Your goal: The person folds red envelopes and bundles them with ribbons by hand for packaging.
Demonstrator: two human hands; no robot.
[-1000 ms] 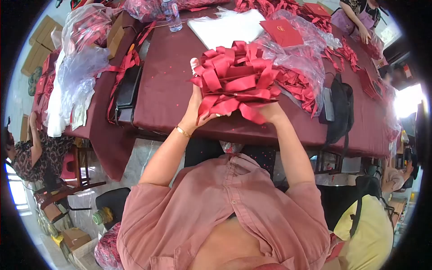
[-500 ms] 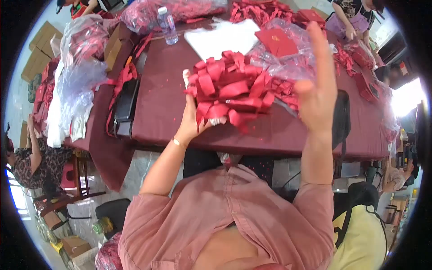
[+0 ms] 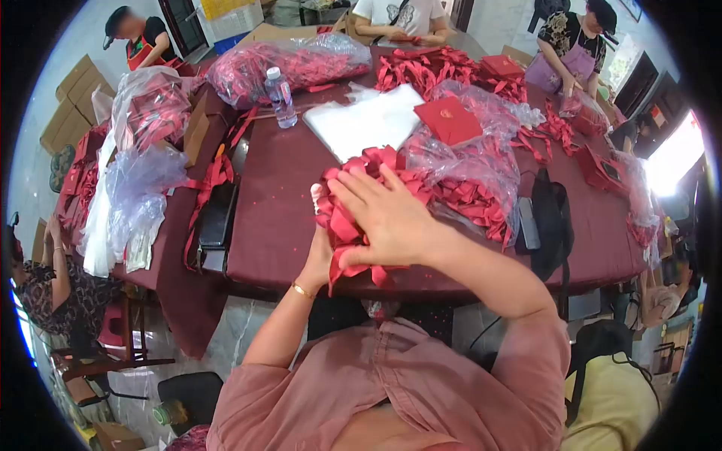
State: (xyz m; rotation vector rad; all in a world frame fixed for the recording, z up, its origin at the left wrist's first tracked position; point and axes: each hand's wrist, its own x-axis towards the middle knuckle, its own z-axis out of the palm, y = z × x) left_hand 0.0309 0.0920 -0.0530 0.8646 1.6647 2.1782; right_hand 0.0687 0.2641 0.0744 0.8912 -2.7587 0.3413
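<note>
- The left hand (image 3: 322,252) is cupped under a bundle of red ribbon bows (image 3: 353,199), its fingers closed up around the bundle's left edge; a thin gold bracelet (image 3: 303,290) sits on that wrist.
- The right hand (image 3: 383,218) lies flat on top of the same bundle, fingers spread wide and pressing down, so the bows are sandwiched between the two hands just above the near edge of the desk (image 3: 278,195).
- The bows in the bundle are too many and too overlapped to count.
- The desk is covered in a dark maroon cloth.
- One red folder (image 3: 449,120) rests on a clear plastic bag of ribbons (image 3: 474,169) just right of the bundle; it bears a small gold mark, too small to read.
- One stack of white sheets (image 3: 365,120) lies beyond the bundle.
- One clear water bottle (image 3: 280,98) with a white cap stands upright farther back to the left; its label cannot be read.
- A second filled plastic bag (image 3: 286,68) lies behind the bottle, and a third plastic bag (image 3: 150,109) lies off the desk's left end.
- One black bag (image 3: 553,225) sits at the right side of the desk, and one dark bag (image 3: 218,222) at the left side.
- Loose red ribbons (image 3: 429,68) are heaped at the far end.
- Three other people are seen beyond the desk's far end, and one person sits low at the left edge.
- No readable writing shows anywhere.
</note>
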